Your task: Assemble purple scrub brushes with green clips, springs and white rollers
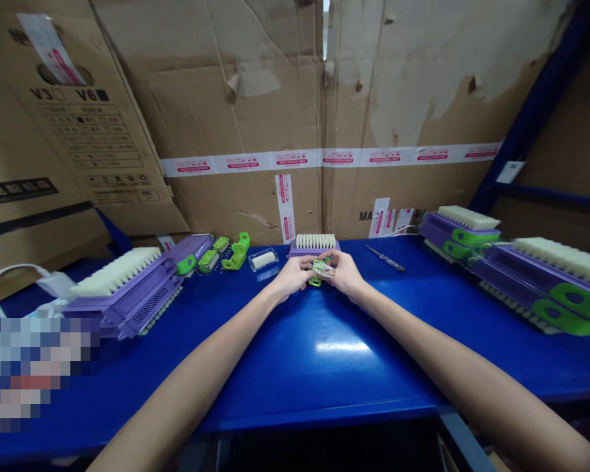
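Note:
My left hand [293, 275] and my right hand [345, 273] meet over the middle of the table, fingers closed. Between them is a shiny metal coil spring [323, 269], with the fingertips of both hands at it. A green plastic part [316, 281] shows just under the spring; whether it is gripped or only lies there is unclear. Right behind my hands sits a purple brush [315, 244] with cream bristles pointing up, its near side partly hidden by my fingers.
Left of my hands lie a clear case [264, 259], green plastic pieces [236, 254] and small metal bits. A screwdriver [386, 258] lies to the right. Purple brushes are stacked at left [122, 288] and right [555, 275]. Cardboard [255, 118] walls the back.

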Demonstrator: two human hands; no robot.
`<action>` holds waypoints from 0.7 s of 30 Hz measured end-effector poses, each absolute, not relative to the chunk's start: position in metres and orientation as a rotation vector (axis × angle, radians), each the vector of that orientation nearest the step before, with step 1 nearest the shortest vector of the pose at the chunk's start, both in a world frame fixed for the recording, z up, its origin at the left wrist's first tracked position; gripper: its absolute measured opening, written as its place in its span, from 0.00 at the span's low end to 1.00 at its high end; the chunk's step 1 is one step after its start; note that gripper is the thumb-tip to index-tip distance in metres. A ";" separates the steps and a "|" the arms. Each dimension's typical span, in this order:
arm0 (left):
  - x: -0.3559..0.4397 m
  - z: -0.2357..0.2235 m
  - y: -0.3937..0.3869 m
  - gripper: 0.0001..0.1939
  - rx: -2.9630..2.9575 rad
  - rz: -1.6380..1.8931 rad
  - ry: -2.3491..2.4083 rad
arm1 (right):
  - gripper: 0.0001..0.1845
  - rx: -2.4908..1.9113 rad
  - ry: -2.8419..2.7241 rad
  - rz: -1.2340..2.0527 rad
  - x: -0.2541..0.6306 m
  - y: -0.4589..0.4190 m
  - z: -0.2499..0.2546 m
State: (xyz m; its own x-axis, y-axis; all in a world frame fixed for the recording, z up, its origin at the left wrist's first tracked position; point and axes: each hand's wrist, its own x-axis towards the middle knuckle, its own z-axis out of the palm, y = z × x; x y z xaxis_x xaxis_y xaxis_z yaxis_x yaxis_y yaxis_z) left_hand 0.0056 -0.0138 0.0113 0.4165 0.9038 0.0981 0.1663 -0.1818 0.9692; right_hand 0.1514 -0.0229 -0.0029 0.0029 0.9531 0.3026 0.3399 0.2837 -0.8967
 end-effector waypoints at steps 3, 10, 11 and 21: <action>0.006 0.014 -0.015 0.24 1.621 0.851 0.957 | 0.15 -1.284 -1.511 0.744 0.151 -0.021 -0.004; 0.005 0.014 -0.015 0.20 1.601 0.810 0.940 | 0.16 -1.345 -1.492 0.827 0.152 -0.022 0.002; 0.005 0.013 -0.015 0.20 1.593 0.813 0.943 | 0.18 -1.335 -1.506 0.880 0.153 -0.023 0.004; 0.003 0.014 -0.012 0.27 1.511 0.881 0.979 | 0.21 -1.250 -1.593 1.085 0.158 -0.023 0.009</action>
State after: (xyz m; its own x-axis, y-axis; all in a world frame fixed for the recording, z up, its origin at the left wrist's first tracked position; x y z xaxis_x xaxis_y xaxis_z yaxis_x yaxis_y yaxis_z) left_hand 0.0026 -0.0124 0.0137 0.3871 0.9216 0.0273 0.1238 -0.0813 0.9890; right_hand 0.1578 -0.0229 0.0088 -0.1718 0.9809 0.0907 0.2750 0.1362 -0.9518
